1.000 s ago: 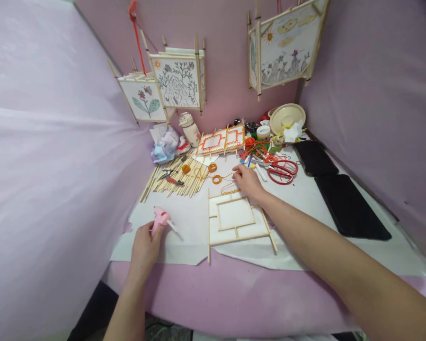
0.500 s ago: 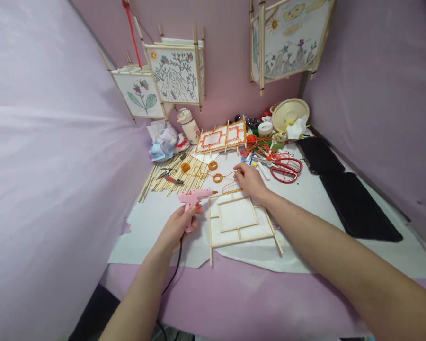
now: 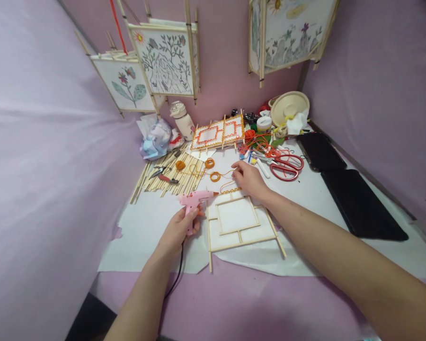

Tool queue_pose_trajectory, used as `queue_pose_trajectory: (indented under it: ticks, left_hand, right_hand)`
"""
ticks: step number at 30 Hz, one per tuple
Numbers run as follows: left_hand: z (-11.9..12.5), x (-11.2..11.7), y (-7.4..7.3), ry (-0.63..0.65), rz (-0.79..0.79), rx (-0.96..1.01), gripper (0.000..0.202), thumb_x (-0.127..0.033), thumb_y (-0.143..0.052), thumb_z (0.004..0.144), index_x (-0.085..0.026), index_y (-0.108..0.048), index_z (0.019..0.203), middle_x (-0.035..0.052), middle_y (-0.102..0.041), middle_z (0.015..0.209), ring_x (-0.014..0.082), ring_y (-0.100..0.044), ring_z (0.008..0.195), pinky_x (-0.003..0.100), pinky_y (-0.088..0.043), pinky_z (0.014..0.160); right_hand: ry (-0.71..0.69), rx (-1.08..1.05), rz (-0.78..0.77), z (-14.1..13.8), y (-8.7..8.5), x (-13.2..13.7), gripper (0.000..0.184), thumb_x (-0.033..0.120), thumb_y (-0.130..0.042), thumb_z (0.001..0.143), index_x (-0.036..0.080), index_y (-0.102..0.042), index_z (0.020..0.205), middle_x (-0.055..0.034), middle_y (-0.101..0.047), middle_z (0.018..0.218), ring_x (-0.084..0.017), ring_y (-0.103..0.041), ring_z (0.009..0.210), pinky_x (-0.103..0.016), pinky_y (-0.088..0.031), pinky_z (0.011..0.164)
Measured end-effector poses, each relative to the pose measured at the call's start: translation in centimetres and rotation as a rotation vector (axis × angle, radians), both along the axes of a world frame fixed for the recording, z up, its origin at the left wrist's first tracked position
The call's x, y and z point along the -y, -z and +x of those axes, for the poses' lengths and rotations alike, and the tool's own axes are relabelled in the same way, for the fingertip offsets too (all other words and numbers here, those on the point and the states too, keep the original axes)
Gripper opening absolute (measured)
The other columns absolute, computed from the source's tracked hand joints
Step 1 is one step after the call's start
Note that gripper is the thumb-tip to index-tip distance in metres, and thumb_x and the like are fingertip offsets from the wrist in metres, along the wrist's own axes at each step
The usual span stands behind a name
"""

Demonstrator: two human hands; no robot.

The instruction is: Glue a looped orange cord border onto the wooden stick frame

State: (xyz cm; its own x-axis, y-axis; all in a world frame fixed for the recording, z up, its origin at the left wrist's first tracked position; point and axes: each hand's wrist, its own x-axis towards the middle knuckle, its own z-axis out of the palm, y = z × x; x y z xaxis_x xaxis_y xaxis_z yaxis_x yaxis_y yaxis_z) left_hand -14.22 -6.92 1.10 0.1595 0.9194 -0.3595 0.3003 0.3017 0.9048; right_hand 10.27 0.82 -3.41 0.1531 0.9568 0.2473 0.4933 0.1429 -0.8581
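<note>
My left hand (image 3: 183,223) is closed round the handle of a pink glue gun (image 3: 196,198), whose nozzle points right at the top left of a wooden stick frame (image 3: 241,242). The frame lies on white sheeting, with a smaller rectangle of sticks inside it. Wavy orange cord (image 3: 230,191) runs along its top edge. Above that edge, my right hand (image 3: 247,179) pinches the loose strand of this cord with its fingertips. Coils of the same cord, one a ring (image 3: 215,176), lie left of the right hand.
Bamboo sticks (image 3: 188,176) with pliers (image 3: 165,176) on them lie at left. Behind stand a bottle (image 3: 182,121) and a decorated panel (image 3: 218,132). Red-handled scissors (image 3: 286,166) and black flat pads (image 3: 362,203) lie at right. Painted lanterns (image 3: 168,59) hang above.
The camera view has shifted slightly. The glue gun's nozzle is a little nearer the cord at the frame's top edge. My right hand keeps its pinch at almost the same place.
</note>
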Motion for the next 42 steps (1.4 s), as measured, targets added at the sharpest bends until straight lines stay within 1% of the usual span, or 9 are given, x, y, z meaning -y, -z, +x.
queue_pose_trajectory:
  ticks: [4,13,22,28,32,37,42]
  left_hand:
    - [-0.04,0.01,0.15,0.022,-0.002,0.022,0.049,-0.062,-0.056,0.084,-0.014,-0.060,0.095,-0.0026,-0.047,0.058,0.0084,-0.034,0.049,0.021,-0.020,0.046]
    - [0.29,0.09,-0.11,0.013,0.001,0.034,0.048,-0.061,-0.057,0.083,-0.014,-0.060,0.092,-0.0029,-0.047,0.057,0.0088,-0.034,0.049,0.021,-0.021,0.047]
    - [0.08,-0.05,0.32,0.008,-0.007,0.056,0.047,-0.060,-0.060,0.080,-0.014,-0.060,0.090,-0.0027,-0.048,0.056,0.0089,-0.036,0.049,0.021,-0.023,0.047]
    - [0.08,0.00,0.36,0.033,0.006,0.063,0.044,-0.058,-0.057,0.085,-0.014,-0.060,0.092,-0.0030,-0.047,0.057,0.0081,-0.034,0.049,0.020,-0.023,0.047]
    - [0.05,-0.03,0.50,0.037,0.008,0.046,0.044,-0.057,-0.056,0.086,-0.014,-0.061,0.091,-0.0034,-0.046,0.055,0.0083,-0.033,0.049,0.020,-0.023,0.047]
    - [-0.01,-0.07,0.67,0.051,0.016,0.062,0.042,-0.056,-0.057,0.085,-0.014,-0.061,0.091,-0.0028,-0.047,0.057,0.0087,-0.035,0.051,0.020,-0.024,0.048]
    - [0.17,-0.02,0.40,0.054,0.023,0.033,0.042,-0.055,-0.056,0.086,-0.014,-0.060,0.092,-0.0036,-0.046,0.057,0.0081,-0.034,0.050,0.021,-0.023,0.047]
  right_hand:
    - [0.000,-0.002,-0.003,-0.03,-0.05,0.03,0.026,0.012,-0.047,0.084,0.017,-0.063,0.103,-0.0034,-0.072,0.083,-0.016,-0.064,0.081,-0.027,-0.044,0.077]
    - [-0.002,0.008,-0.015,-0.06,-0.22,0.13,0.025,0.011,-0.048,0.084,0.018,-0.062,0.103,-0.0026,-0.072,0.083,-0.016,-0.064,0.082,-0.026,-0.045,0.077]
    - [0.005,0.010,-0.011,-0.06,-0.17,0.14,0.025,0.011,-0.047,0.084,0.019,-0.062,0.102,-0.0019,-0.072,0.083,-0.015,-0.064,0.082,-0.026,-0.045,0.078]
    - [0.009,0.013,-0.021,-0.13,-0.35,0.20,0.026,0.011,-0.047,0.085,0.018,-0.063,0.104,-0.0026,-0.072,0.083,-0.016,-0.064,0.082,-0.026,-0.044,0.077]
    - [0.011,0.026,-0.033,-0.12,-0.47,0.23,0.026,0.012,-0.047,0.085,0.019,-0.063,0.104,-0.0022,-0.072,0.083,-0.016,-0.064,0.082,-0.026,-0.044,0.076]
    - [0.012,0.031,-0.021,-0.09,-0.30,0.12,0.025,0.012,-0.047,0.085,0.019,-0.062,0.104,-0.0021,-0.072,0.083,-0.016,-0.064,0.083,-0.026,-0.044,0.077]
    - [0.006,0.020,-0.011,-0.07,-0.17,0.11,0.024,0.012,-0.047,0.085,0.019,-0.062,0.103,-0.0021,-0.072,0.083,-0.016,-0.064,0.083,-0.026,-0.044,0.077]
